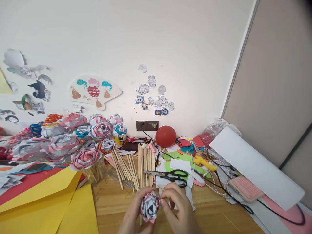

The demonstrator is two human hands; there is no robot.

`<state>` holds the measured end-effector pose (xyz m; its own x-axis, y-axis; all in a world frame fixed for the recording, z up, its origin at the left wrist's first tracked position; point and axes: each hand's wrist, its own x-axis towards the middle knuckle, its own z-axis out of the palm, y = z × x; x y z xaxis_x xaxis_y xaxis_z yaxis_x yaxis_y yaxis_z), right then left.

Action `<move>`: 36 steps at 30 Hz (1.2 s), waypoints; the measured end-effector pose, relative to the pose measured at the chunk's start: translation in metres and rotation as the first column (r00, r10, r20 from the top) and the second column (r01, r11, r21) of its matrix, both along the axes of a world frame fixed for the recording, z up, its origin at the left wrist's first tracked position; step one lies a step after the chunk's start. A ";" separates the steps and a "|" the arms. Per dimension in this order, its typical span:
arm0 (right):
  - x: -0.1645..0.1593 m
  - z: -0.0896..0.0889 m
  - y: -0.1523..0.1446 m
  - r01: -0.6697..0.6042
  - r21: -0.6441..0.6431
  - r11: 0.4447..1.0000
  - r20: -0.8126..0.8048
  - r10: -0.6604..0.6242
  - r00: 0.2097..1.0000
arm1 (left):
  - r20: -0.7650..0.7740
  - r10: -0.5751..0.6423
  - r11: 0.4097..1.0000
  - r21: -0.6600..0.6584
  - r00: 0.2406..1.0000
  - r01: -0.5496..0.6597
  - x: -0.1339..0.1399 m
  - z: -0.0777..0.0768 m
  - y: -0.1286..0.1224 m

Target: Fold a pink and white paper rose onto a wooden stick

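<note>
A small paper flower [149, 207] in white, pink and dark tones faces up near the front edge of the table. My left hand [134, 213] is closed around its left side, thumb and fingers against the petals. Beneath the flower a short piece of thin wooden stick shows. At the right edge of the petals, my right hand [179, 208] has thumb and forefinger pinched together. A pale stick end [161, 188] pokes out by these fingers; whether they grip it or a petal is hidden. Black-handled scissors [175, 175] lie just beyond my hands.
Wooden sticks [143, 162] lie in a loose bundle ahead. Finished paper flowers [86, 158] crowd the left, behind yellow paper [80, 211]. Paper scraps [180, 164], a red balloon [166, 136], a yellow glue gun [204, 162], cables and a pink keyboard-like device [246, 188] occupy the right.
</note>
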<state>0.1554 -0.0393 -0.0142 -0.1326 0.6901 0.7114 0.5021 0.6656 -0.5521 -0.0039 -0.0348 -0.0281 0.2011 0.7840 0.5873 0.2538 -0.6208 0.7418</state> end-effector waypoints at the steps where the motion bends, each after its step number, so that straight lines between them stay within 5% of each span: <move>1: 0.001 0.000 0.000 0.001 0.024 1.000 0.026 -0.002 1.000 | -0.012 -0.004 1.000 -0.014 1.000 0.004 0.000 0.000 -0.001; 10: 0.001 -0.006 0.001 0.056 0.107 0.993 0.237 -0.080 0.968 | -0.080 -0.021 1.000 0.013 0.997 0.022 0.001 -0.008 -0.002; 18: 0.000 -0.010 -0.001 0.100 0.033 0.994 0.267 -0.105 0.958 | -0.095 0.059 0.995 -0.073 0.994 -0.066 0.000 -0.020 0.002; 27: 0.000 -0.003 -0.003 -0.007 -0.127 0.992 0.208 0.033 0.977 | -0.097 0.051 0.998 -0.035 0.994 -0.054 0.001 -0.018 0.001; 34: -0.001 -0.004 -0.002 0.067 0.122 0.990 0.297 -0.101 0.949 | -0.095 0.020 0.999 0.037 0.995 -0.017 0.000 -0.020 0.002; 36: -0.002 -0.005 -0.002 0.066 0.106 0.992 0.272 -0.092 0.958 | -0.094 0.015 0.999 0.041 0.995 -0.011 0.000 -0.020 0.002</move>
